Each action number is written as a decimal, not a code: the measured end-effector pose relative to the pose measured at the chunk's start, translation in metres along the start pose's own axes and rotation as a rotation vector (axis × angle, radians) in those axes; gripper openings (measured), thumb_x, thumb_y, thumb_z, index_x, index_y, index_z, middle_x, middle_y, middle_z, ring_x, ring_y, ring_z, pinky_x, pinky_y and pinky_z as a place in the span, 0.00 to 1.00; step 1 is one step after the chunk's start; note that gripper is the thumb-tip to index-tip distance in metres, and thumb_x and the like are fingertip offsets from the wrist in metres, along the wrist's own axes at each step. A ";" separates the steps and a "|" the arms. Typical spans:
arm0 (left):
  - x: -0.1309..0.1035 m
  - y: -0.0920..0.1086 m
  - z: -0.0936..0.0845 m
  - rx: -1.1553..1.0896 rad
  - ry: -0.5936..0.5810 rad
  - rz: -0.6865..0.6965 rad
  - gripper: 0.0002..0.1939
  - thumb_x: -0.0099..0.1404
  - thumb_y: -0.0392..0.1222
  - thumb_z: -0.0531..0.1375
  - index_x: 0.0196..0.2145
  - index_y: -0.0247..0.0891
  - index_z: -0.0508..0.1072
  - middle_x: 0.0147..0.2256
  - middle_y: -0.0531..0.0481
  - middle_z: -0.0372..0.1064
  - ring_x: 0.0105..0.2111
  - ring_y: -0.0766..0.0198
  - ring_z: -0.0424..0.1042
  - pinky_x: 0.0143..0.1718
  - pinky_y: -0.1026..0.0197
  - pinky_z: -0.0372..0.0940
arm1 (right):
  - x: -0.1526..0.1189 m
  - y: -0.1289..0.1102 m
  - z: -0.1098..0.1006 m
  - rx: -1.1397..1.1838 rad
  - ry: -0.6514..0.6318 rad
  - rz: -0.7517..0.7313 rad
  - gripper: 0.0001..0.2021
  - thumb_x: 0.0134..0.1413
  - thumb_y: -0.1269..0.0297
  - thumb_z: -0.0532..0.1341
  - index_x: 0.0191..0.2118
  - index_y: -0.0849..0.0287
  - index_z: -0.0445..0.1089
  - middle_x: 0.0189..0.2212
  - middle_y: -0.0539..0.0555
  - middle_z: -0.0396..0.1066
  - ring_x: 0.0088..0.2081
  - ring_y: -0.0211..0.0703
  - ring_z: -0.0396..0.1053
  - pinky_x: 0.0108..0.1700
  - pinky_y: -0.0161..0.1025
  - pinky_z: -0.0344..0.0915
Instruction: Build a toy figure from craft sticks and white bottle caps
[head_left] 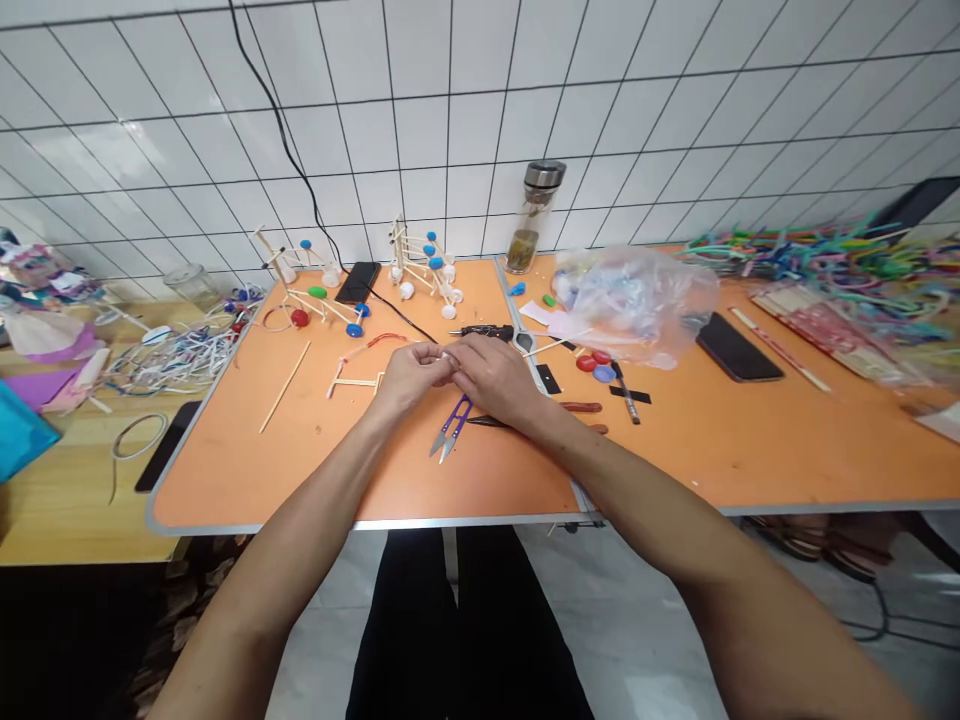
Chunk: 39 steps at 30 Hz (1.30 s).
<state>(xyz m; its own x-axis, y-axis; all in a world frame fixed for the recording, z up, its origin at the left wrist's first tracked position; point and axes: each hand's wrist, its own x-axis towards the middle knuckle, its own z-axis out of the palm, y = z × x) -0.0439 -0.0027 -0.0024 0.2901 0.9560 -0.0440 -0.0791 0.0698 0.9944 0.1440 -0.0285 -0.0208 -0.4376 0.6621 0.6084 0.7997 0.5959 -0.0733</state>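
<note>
My left hand (414, 375) and my right hand (491, 375) meet over the orange table (300, 480), fingertips pinched together around a tiny whitish piece that is mostly hidden. Just below them lie purple-handled snips (451, 428), blades toward me. A dark pointed tool with reddish-brown handles (581, 407) reaches from under my right hand. Left of my left hand is a small stick frame (355, 382) with a red strand. Behind my right hand sits a black tool (480, 331).
Stick models with coloured caps (319, 292) stand at the back left. A glass bottle (532, 215), plastic bag (637, 300), and phone (739, 347) are behind and right. A loose stick (285, 387) lies left; wires (180, 355) cover the wooden table.
</note>
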 end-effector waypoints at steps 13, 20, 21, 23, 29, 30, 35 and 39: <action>-0.001 0.004 -0.012 0.077 -0.032 -0.014 0.20 0.45 0.49 0.80 0.30 0.35 0.83 0.28 0.48 0.81 0.28 0.65 0.78 0.33 0.64 0.70 | 0.000 -0.005 -0.001 -0.021 -0.051 -0.062 0.13 0.73 0.70 0.59 0.54 0.61 0.79 0.50 0.66 0.82 0.51 0.60 0.77 0.54 0.52 0.70; 0.005 -0.008 -0.009 0.114 -0.027 0.070 0.21 0.47 0.51 0.81 0.31 0.35 0.81 0.27 0.51 0.78 0.27 0.67 0.75 0.33 0.65 0.70 | 0.004 -0.009 -0.002 -0.070 -0.108 0.020 0.14 0.70 0.73 0.60 0.55 0.62 0.79 0.50 0.66 0.81 0.51 0.60 0.76 0.52 0.50 0.69; 0.006 -0.007 -0.011 0.120 -0.043 0.110 0.22 0.47 0.52 0.81 0.33 0.36 0.81 0.28 0.51 0.79 0.28 0.67 0.76 0.34 0.64 0.70 | 0.004 -0.008 -0.003 -0.073 -0.100 0.037 0.13 0.71 0.72 0.60 0.55 0.62 0.78 0.50 0.66 0.81 0.51 0.61 0.76 0.53 0.50 0.69; 0.010 -0.001 -0.021 0.171 -0.018 0.198 0.25 0.50 0.55 0.82 0.37 0.37 0.82 0.33 0.48 0.82 0.32 0.65 0.78 0.35 0.64 0.70 | 0.004 -0.006 -0.004 -0.065 -0.066 0.078 0.12 0.74 0.67 0.60 0.55 0.61 0.78 0.50 0.66 0.81 0.51 0.62 0.76 0.51 0.50 0.69; 0.012 0.023 -0.084 0.475 0.310 0.435 0.17 0.64 0.52 0.76 0.43 0.39 0.82 0.42 0.46 0.84 0.40 0.61 0.81 0.45 0.61 0.73 | 0.003 0.003 -0.003 0.030 -0.024 0.192 0.14 0.71 0.67 0.62 0.57 0.58 0.76 0.53 0.65 0.80 0.54 0.63 0.76 0.50 0.49 0.69; 0.008 0.024 -0.094 0.580 0.309 0.432 0.14 0.66 0.50 0.75 0.42 0.38 0.82 0.40 0.46 0.84 0.40 0.60 0.81 0.46 0.59 0.73 | 0.003 0.003 -0.003 0.037 -0.024 0.206 0.14 0.71 0.67 0.62 0.57 0.58 0.76 0.53 0.65 0.80 0.54 0.63 0.76 0.49 0.49 0.69; -0.016 0.021 -0.119 1.141 0.348 0.270 0.07 0.66 0.37 0.69 0.42 0.38 0.85 0.44 0.43 0.85 0.45 0.51 0.81 0.51 0.52 0.72 | 0.005 0.000 -0.003 0.053 -0.028 0.201 0.14 0.70 0.67 0.60 0.57 0.59 0.76 0.52 0.66 0.80 0.53 0.62 0.76 0.49 0.50 0.69; -0.028 0.019 -0.121 1.440 0.242 0.228 0.13 0.69 0.35 0.65 0.49 0.40 0.87 0.54 0.39 0.83 0.56 0.44 0.79 0.54 0.49 0.69 | 0.005 -0.003 -0.002 0.066 -0.036 0.174 0.14 0.70 0.67 0.61 0.57 0.59 0.76 0.53 0.66 0.80 0.54 0.63 0.76 0.50 0.49 0.68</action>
<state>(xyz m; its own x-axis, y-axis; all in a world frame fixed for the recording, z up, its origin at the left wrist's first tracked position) -0.1688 0.0063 0.0063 0.2278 0.9404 0.2524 0.9353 -0.2834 0.2118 0.1403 -0.0283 -0.0156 -0.3102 0.7730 0.5534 0.8363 0.4987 -0.2279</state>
